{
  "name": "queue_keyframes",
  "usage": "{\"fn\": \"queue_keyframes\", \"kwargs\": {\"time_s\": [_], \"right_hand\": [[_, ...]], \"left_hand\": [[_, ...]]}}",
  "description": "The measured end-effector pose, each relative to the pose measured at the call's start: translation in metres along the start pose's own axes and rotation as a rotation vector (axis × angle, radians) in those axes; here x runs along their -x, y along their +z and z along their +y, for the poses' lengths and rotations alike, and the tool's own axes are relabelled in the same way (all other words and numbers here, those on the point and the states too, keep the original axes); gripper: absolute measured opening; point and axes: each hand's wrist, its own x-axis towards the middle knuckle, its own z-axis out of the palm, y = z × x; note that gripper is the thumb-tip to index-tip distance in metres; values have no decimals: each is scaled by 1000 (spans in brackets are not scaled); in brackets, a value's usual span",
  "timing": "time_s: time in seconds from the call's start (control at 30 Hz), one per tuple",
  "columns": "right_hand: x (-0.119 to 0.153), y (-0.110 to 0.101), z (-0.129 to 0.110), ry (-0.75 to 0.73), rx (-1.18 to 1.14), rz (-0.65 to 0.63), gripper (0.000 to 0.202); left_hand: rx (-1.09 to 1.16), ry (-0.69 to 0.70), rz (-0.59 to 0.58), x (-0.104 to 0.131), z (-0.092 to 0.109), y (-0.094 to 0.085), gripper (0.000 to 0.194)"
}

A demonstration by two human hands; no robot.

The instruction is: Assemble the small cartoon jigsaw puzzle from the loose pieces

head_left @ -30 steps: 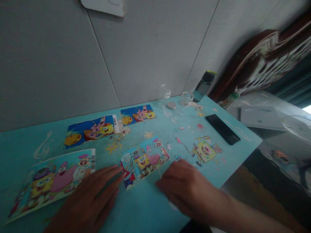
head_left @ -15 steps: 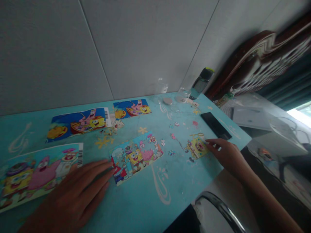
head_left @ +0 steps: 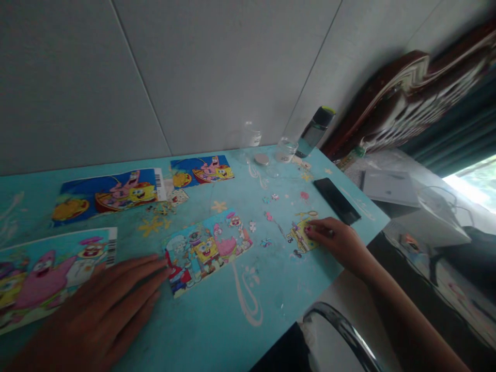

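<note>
My left hand [head_left: 108, 305] lies with its fingers stretched out, the fingertips at the left edge of a cartoon jigsaw puzzle [head_left: 207, 250]. Under part of that hand is a larger cartoon picture sheet [head_left: 46, 276] with a barcode edge. My right hand [head_left: 339, 240] has its fingertips drawn together over a flat yellow cartoon figure [head_left: 300, 235] on the table's right side. Whatever those fingertips hold, if anything, is too small to make out. Between puzzle and figure lie a few small loose puzzle pieces [head_left: 265, 242].
A blue picture sheet [head_left: 112, 194] and a smaller matching picture [head_left: 203, 170] lie towards the wall. Clear jars [head_left: 287, 150], a round lid [head_left: 261, 159] and a dark bottle [head_left: 315, 132] stand at the back right. A black phone-like slab [head_left: 336, 200] lies near the right edge.
My right hand has moved left, from the yellow figure's right edge to over its middle. My left hand stays beside the puzzle. The whole view has shifted slightly.
</note>
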Motion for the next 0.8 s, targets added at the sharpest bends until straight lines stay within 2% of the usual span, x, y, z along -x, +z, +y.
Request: {"fn": "queue_keyframes", "kwargs": {"time_s": [0.1,0.17,0.27,0.37,0.43,0.53,0.67,0.73,0.8], "right_hand": [[-4,0,3,-29,-8,-30,34],[-6,1,10,-12,-2,-37,34],[-7,1,23,32,9,-21,41],[-8,-3,19,18,44,-9,40],[-9,-5,-2,-44,10,6,38],[-12,0,-60,-179,-138,-79,31],[-33,30,-138,-371,-287,-256,20],[-46,47,-162,-448,-316,-335,20],[-56,60,-172,-485,-311,-390,20]], "left_hand": [[-87,139,-41,-6,1,-12,42],[-115,103,-96,-10,7,-19,41],[-111,98,-104,-16,18,-27,39],[-102,92,-100,-20,24,-29,39],[-94,96,-96,-23,27,-29,39],[-98,113,-87,-27,30,-29,37],[-100,154,-69,-31,36,-31,32],[-106,155,-69,-33,38,-32,32],[-111,153,-76,-33,39,-33,32]]}}
